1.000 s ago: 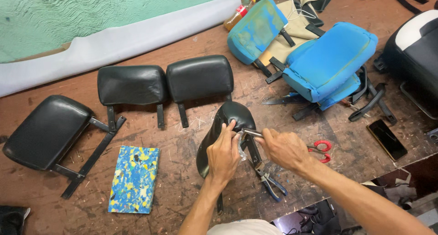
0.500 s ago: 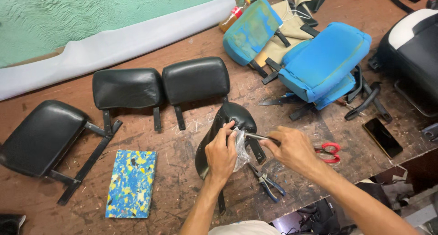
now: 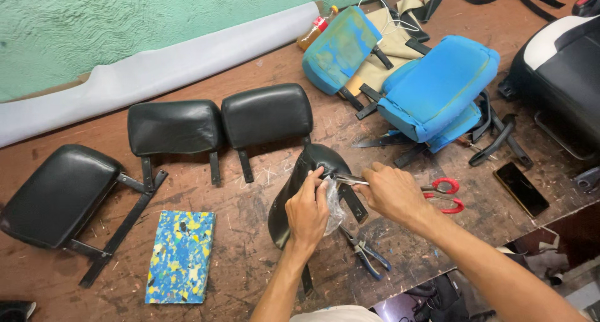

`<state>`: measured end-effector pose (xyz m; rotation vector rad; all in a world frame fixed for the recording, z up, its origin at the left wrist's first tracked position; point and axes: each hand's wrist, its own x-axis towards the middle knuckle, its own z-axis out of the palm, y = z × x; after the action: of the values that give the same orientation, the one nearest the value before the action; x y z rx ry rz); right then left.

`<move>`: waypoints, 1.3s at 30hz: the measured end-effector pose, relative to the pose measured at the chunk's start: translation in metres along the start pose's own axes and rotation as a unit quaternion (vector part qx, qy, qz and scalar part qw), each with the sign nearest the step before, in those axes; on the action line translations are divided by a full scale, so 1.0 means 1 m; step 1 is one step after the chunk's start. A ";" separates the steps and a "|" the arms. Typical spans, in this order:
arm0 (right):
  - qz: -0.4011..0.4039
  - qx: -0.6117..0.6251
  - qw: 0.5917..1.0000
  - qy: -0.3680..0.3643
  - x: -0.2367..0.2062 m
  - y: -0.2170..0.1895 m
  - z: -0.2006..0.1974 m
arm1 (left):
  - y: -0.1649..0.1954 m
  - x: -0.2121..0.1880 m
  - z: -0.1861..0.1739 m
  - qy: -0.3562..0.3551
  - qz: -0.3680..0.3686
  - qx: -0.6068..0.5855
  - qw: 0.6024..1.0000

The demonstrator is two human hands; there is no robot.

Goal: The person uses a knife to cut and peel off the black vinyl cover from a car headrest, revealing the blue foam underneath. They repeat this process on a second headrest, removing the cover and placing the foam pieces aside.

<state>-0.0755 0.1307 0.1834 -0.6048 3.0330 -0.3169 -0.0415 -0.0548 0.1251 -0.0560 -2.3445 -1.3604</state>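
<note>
Head view: left hand (image 3: 307,211) grips the black headrest (image 3: 300,191) at frame centre on the table (image 3: 250,234); right hand (image 3: 392,192) pinches a metal tool (image 3: 350,180) against it. Pliers (image 3: 365,253) lie just below, red scissors (image 3: 445,194) right.

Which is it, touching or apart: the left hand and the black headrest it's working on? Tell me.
Touching. The head view shows the left hand with its fingers curled over the upper edge of the black headrest, no gap visible.
</note>
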 end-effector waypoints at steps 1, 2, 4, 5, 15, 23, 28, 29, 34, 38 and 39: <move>-0.007 -0.003 1.000 0.010 0.000 0.001 0.004 | 0.000 0.001 -0.001 -0.004 -0.011 0.002 1.000; -0.013 -0.008 1.000 0.020 -0.001 0.003 0.007 | 0.001 0.001 -0.002 -0.009 -0.022 0.003 1.000; -0.022 -0.003 0.999 0.043 -0.004 0.005 0.015 | 0.001 0.002 -0.004 0.008 0.014 0.003 1.000; -0.027 0.001 0.998 0.057 -0.005 0.006 0.019 | 0.001 0.002 -0.004 0.016 0.034 0.005 0.999; -0.121 -0.074 0.985 0.096 -0.006 0.024 0.035 | -0.012 -0.007 0.010 -0.026 0.082 0.036 0.996; -0.194 -0.114 0.969 0.105 0.002 0.041 0.042 | -0.011 -0.007 0.015 -0.054 0.098 0.063 0.992; -0.131 -0.107 0.984 0.050 -0.001 0.048 0.051 | -0.006 -0.002 0.010 -0.144 -0.140 0.006 0.980; -0.117 -0.086 0.987 0.065 -0.002 0.051 0.051 | -0.005 -0.001 0.009 -0.137 -0.151 -0.004 0.979; -0.031 0.030 0.995 0.095 -0.002 0.060 0.029 | -0.003 -0.005 0.009 -0.033 -0.008 -0.043 0.999; 0.016 0.081 0.988 0.128 -0.019 0.056 -0.002 | -0.003 -0.006 0.020 -0.031 0.020 -0.029 0.999; 0.017 0.056 0.991 0.120 -0.022 0.052 -0.006 | -0.002 -0.006 0.023 -0.033 0.023 -0.028 0.999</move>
<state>-0.0750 0.1877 0.1783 -0.5422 3.2190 -0.5954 -0.0449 -0.0353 0.1109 -0.1716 -2.3441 -1.4213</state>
